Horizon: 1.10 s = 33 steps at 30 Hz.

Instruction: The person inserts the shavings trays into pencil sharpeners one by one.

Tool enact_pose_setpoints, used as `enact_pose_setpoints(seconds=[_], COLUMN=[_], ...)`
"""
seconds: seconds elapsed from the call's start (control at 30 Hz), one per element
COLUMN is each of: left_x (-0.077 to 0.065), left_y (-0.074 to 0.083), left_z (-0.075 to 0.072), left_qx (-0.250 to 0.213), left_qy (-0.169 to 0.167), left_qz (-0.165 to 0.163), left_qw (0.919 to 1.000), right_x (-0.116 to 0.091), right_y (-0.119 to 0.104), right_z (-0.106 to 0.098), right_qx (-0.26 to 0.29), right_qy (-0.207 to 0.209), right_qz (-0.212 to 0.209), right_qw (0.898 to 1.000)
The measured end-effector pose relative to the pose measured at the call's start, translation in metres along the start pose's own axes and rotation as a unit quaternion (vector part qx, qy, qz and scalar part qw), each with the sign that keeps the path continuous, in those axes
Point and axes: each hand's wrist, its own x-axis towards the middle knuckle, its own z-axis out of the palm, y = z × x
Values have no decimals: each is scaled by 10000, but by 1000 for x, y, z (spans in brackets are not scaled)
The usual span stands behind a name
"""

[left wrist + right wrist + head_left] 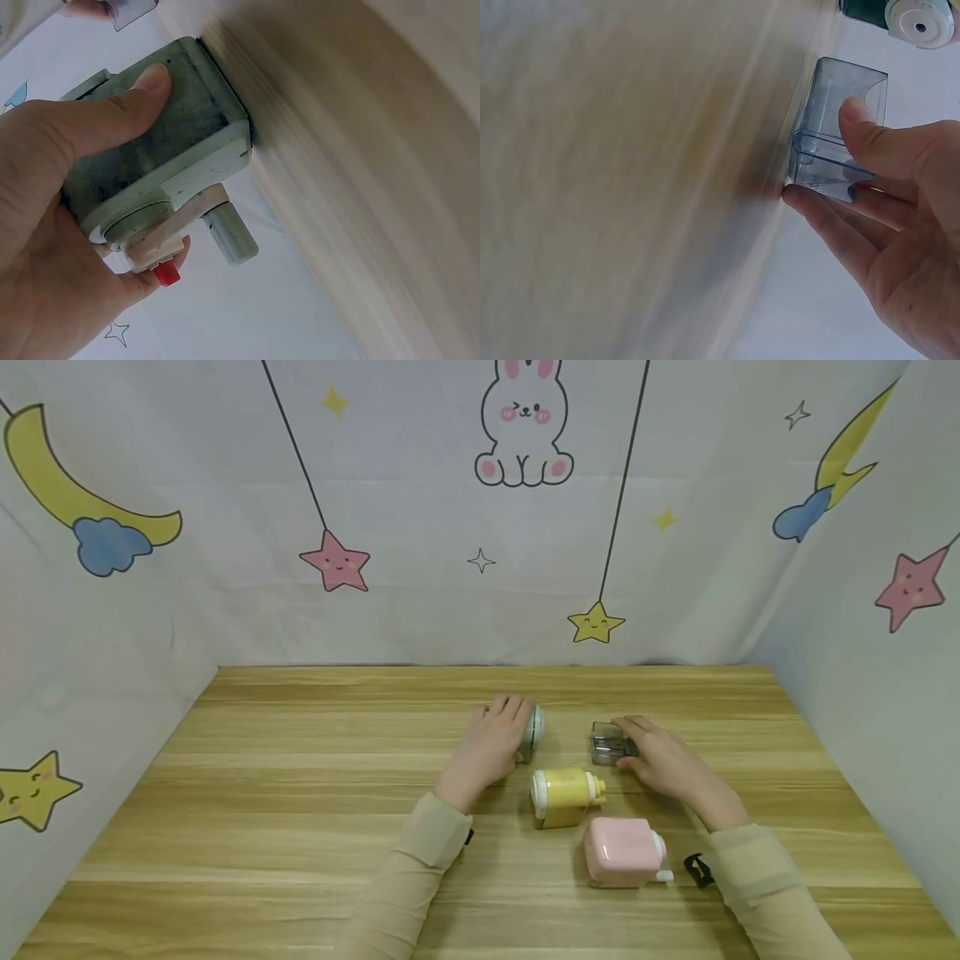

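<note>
My left hand (pixel 487 743) grips a green crank pencil sharpener (pixel 191 109) near the middle back of the table. In the left wrist view its thumb lies across the body, while the crank handle (pixel 231 234) and a small red part (pixel 167 274) stick out below. My right hand (pixel 667 764) holds a clear grey plastic shavings drawer (pixel 832 97) between thumb and fingers, close to the tabletop. Some distance separates drawer and green sharpener. Nearer to me lie a yellow sharpener (pixel 566 789) and a pink sharpener (pixel 621 852).
The wood-grain table (pixel 262 793) has white printed cloth (pixel 420 510) behind it and at both sides. Both sharpeners in front lie between my forearms. A black strap piece (pixel 698 870) shows beside the right sleeve (pixel 757 864).
</note>
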Motion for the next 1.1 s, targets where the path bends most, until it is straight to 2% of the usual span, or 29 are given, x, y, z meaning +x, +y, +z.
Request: enact_pose_setpoints(seconds=[0.43,1.1], left_x=[4,11], left_y=[6,11], left_z=[-2,-1], left_qx=[144,-46], left_qy=[46,62], left_qz=[88,176], left_qw=[9998,9998], right_x=[1,5], right_y=[1,-1], right_z=[0,-2], right_qx=[42,72], right_qy=[1,-54], right_qz=[-29,-91], right_qw=[10000,9999])
